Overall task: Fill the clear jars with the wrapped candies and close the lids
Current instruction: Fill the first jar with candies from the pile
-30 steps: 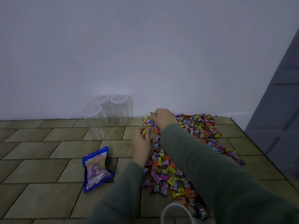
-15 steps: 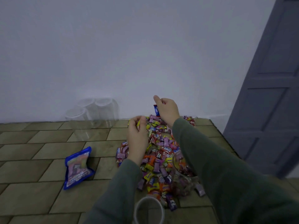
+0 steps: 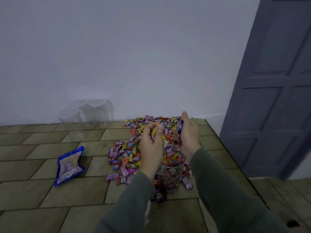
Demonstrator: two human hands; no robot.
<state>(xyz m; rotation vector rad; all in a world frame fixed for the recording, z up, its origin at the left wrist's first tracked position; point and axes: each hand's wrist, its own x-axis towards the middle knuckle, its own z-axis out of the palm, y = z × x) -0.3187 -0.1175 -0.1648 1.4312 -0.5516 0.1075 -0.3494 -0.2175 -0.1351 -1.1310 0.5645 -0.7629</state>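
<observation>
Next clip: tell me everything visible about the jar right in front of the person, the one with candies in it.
The jar is a clear cylinder, apparently plastic, standing upright on the tiled floor with its mouth open and no lid on it. Mixed wrapped candies fill it to about the rim. Loose candies lie around its base. The left hand and right hand hover above its mouth, each holding candies; neither clearly touches the jar.

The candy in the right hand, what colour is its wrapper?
Blue, on the candy pinched in the right hand; head view.
</observation>
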